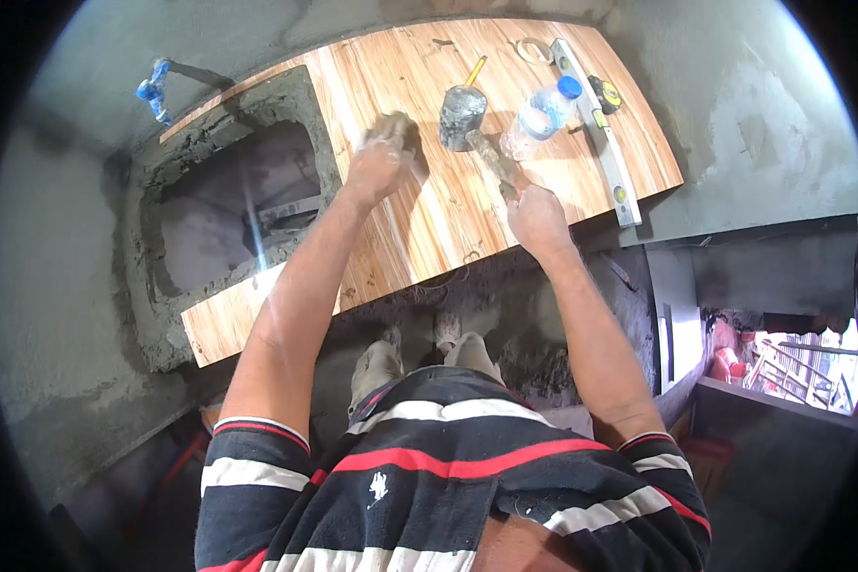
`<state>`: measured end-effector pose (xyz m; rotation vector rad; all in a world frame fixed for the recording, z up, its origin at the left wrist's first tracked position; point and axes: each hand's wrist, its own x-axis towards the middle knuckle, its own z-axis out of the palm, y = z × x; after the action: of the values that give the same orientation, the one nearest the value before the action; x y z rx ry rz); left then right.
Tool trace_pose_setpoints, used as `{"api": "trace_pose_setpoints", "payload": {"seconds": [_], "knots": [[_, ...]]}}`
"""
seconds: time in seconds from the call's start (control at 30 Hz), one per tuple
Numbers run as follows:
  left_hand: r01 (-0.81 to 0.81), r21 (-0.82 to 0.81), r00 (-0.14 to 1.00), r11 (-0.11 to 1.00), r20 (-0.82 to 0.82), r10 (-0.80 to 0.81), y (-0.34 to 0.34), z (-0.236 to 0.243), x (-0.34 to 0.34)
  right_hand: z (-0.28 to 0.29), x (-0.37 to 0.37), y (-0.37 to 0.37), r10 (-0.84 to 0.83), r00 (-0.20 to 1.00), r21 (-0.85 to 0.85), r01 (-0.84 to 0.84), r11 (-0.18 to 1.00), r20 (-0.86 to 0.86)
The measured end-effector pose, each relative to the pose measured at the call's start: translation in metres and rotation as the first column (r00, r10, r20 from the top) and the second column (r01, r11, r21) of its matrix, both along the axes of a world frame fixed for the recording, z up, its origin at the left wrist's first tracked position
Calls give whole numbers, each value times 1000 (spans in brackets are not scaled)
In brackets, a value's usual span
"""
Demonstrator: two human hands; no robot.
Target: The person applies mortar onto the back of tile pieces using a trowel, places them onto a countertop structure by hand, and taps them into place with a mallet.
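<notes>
My left hand (pixel 383 160) lies flat on a wood-patterned panel (pixel 381 67), its fingers stretched away from me and smeared with grey. Closed round the handle of a mallet (pixel 461 119) is my right hand (pixel 538 219), near the panel's front edge. The mallet's dark cylindrical head, crusted with grey, is at the panel's middle. Just right of it stands a clear plastic bottle (pixel 541 119) with a blue cap. A yellow pencil-like stick (pixel 477 69) shows behind the mallet head.
A spirit level (pixel 601 138) lies along the right side, with a tape measure (pixel 605 93) beside it and a roll of tape (pixel 532 51) behind. Left of my left hand is a rectangular opening with a rough mortar rim (pixel 326 143). A blue tap (pixel 153 91) juts from the wall.
</notes>
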<state>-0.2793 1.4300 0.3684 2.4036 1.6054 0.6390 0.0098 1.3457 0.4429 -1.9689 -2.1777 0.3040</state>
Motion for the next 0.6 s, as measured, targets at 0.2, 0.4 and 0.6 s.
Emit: {"api": "trace_pose_setpoints", "payload": {"seconds": [0.2,0.4,0.6], "knots": [[-174,223,980,959,-60,192,-6,4,5,19,-40,30,60,986,122,-41,992,-157],[-224,137,966,965,-101,238,-8,2,3,16,-65,69,27,993,-36,-31,999,-119],[-207,148,978,967,4,209,-11,5,4,9,-83,98,30,997,-82,-36,996,-71]]}}
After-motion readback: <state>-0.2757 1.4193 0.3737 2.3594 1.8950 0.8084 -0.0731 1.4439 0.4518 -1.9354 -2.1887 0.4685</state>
